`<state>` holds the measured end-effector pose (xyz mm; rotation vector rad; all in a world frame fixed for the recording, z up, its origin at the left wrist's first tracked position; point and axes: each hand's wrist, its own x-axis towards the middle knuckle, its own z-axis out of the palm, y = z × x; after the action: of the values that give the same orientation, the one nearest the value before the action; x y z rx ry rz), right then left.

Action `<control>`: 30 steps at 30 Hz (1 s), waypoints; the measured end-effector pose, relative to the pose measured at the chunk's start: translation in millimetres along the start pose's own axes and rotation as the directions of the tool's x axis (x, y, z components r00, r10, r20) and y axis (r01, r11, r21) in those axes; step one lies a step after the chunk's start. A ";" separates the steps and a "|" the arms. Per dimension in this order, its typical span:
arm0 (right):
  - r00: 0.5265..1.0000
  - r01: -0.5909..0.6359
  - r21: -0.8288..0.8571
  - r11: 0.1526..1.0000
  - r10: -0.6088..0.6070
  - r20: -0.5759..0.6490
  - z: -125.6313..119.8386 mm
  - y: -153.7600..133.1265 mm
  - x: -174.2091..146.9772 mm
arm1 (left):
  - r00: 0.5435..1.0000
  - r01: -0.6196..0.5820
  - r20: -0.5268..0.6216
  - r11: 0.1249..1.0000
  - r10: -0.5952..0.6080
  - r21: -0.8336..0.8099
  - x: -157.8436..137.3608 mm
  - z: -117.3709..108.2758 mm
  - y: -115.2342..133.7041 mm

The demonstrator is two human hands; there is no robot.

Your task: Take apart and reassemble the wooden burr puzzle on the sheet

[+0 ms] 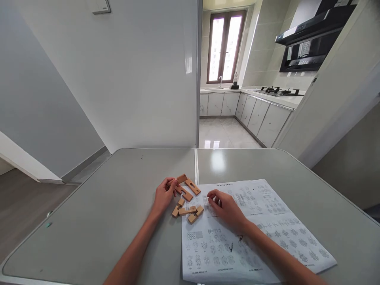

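Observation:
My left hand (165, 194) is closed at the left edge of a group of wooden puzzle pieces, its fingertips pinched on a small wooden piece that they partly hide. Right beside those fingers lie a notched flat piece (186, 194), a slotted flat piece (192, 186) and another wooden piece (182, 178). Nearer to me are several lighter notched wooden blocks (187, 211), some resting on the edge of the paper. My right hand (225, 206) rests over the printed instruction sheet (285, 213), fingers loosely bent with a gap at the thumb and nothing visible between them.
The sheet, full of small diagrams, covers the right front of the grey table (97, 221). A seam runs down the table's middle. Small green bits (48, 225) lie at its left edge. Beyond stand a white wall panel (133, 79) and a kitchen with a gas stove (277, 92).

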<state>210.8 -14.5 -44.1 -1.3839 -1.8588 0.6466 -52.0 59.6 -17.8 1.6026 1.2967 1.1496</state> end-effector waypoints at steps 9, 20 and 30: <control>0.987 -0.103 -0.308 0.946 0.135 0.084 19.1 -22.5 63.2 | 0.996 0.089 0.037 0.985 -0.084 -0.146 -2.9 5.4 4.3; 0.985 -0.143 -0.132 0.981 0.154 0.078 16.8 -13.7 61.0 | 0.986 0.130 0.135 0.953 -0.096 -0.273 -13.4 12.3 22.2; 0.964 -0.220 0.797 0.562 0.251 0.089 3.6 -20.9 9.6 | 0.945 0.156 0.322 0.942 -0.056 -0.296 -26.7 25.1 32.5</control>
<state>194.0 -11.5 -28.3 -0.9841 -1.0635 1.3887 -20.6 26.5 0.1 1.3877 0.9283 0.9385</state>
